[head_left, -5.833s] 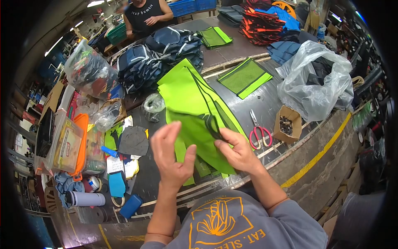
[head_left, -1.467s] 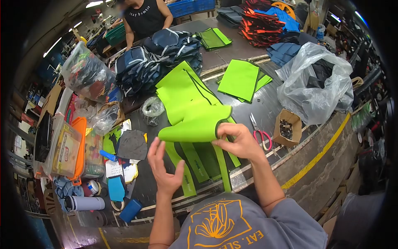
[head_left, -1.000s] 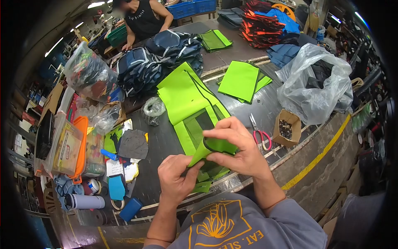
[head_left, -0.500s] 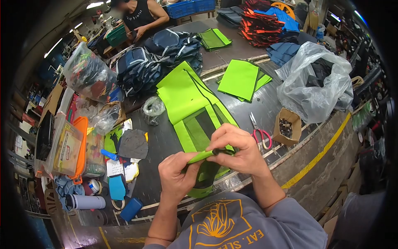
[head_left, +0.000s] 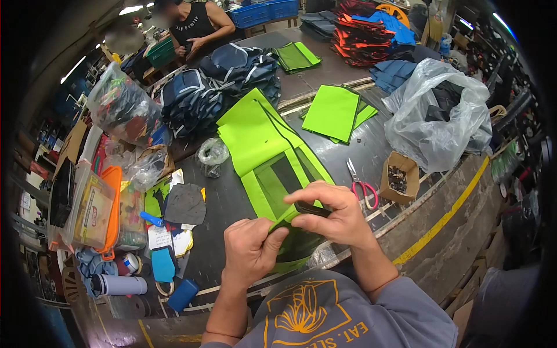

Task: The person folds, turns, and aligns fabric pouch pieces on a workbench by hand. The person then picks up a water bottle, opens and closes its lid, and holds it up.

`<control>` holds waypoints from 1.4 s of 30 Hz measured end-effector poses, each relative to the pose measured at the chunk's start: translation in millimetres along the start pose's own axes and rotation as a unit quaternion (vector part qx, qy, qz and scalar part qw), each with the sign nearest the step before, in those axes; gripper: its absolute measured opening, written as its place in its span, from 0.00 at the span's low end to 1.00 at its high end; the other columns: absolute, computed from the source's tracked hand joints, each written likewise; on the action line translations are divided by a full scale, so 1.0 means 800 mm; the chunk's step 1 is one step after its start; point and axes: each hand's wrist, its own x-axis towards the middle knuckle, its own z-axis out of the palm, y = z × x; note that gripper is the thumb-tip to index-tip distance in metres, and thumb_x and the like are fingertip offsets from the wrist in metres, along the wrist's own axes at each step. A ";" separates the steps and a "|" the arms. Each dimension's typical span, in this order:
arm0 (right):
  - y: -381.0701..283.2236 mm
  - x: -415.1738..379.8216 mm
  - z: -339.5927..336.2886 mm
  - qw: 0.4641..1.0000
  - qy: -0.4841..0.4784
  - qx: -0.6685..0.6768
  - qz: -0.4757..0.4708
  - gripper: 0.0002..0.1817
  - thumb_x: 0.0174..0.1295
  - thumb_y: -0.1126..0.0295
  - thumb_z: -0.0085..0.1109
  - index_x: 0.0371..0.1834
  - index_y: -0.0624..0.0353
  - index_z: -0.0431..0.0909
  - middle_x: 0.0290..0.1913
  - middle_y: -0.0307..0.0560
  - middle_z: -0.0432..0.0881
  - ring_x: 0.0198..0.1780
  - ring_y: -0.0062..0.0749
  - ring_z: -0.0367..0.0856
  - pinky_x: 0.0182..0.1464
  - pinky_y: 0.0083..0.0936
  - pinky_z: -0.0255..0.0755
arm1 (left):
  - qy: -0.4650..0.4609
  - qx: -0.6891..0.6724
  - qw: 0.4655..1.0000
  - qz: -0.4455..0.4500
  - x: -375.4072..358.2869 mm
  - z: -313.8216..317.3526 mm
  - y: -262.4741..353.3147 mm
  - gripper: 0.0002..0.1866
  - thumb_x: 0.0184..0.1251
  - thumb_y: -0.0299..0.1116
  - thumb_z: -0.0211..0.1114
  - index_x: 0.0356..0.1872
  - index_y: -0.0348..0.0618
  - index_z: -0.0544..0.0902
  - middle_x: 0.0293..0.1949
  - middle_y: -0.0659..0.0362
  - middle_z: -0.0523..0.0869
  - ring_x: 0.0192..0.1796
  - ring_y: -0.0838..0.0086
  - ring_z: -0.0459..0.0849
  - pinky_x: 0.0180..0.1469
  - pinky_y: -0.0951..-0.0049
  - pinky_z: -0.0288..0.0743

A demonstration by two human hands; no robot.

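On your grey shirt [head_left: 325, 316], at the bottom of your view, an orange print shows the words "EAT. SLE", upside down to you, and the rest is cut off by the frame edge. The white lettering on the black top [head_left: 194, 26] of the person across the surface is too blurred to read. Nothing else can be read.

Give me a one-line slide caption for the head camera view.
Both hands, left hand and right hand, pinch a lime-green fabric piece beside scissors.
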 end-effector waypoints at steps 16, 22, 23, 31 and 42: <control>-0.003 -0.023 -0.049 0.968 0.172 0.181 -0.002 0.04 0.68 0.79 0.72 0.41 0.66 0.85 0.41 0.47 0.88 0.42 0.25 0.84 0.48 0.23 0.77 | 0.064 -0.273 0.953 -0.113 -0.031 -0.006 -0.027 0.20 0.60 0.25 0.73 0.55 0.34 0.88 0.44 0.48 0.93 0.46 0.58 0.92 0.52 0.66 0.83; -0.007 -0.039 -0.069 0.956 0.205 0.207 0.023 0.03 0.73 0.77 0.68 0.44 0.66 0.85 0.42 0.46 0.88 0.43 0.23 0.84 0.49 0.21 0.77 | 0.051 -0.145 0.988 -0.013 -0.012 0.010 -0.012 0.20 0.59 0.18 0.70 0.54 0.32 0.89 0.44 0.47 0.93 0.49 0.59 0.93 0.53 0.66 0.83; -0.008 -0.040 -0.073 0.956 0.201 0.212 0.025 0.03 0.73 0.77 0.68 0.44 0.66 0.85 0.42 0.46 0.88 0.43 0.23 0.84 0.50 0.21 0.77 | 0.050 -0.147 0.988 -0.011 -0.013 0.009 -0.015 0.20 0.59 0.18 0.70 0.54 0.32 0.89 0.44 0.47 0.93 0.49 0.59 0.93 0.53 0.66 0.83; -0.003 -0.042 -0.083 0.957 0.201 0.206 0.031 0.04 0.73 0.77 0.68 0.45 0.67 0.86 0.43 0.45 0.89 0.44 0.23 0.85 0.50 0.21 0.78 | 0.006 -0.098 0.995 -0.020 -0.023 -0.020 -0.025 0.13 0.58 0.20 0.72 0.45 0.35 0.92 0.41 0.49 0.94 0.46 0.62 0.92 0.50 0.67 0.82; -0.016 -0.029 -0.029 0.998 0.045 0.005 -0.037 0.05 0.65 0.80 0.74 0.43 0.68 0.89 0.39 0.47 0.91 0.40 0.23 0.87 0.43 0.23 0.78 | -0.023 0.009 1.000 0.002 0.028 -0.035 0.055 0.14 0.63 0.17 0.72 0.50 0.32 0.89 0.43 0.50 0.92 0.46 0.67 0.89 0.51 0.70 0.79</control>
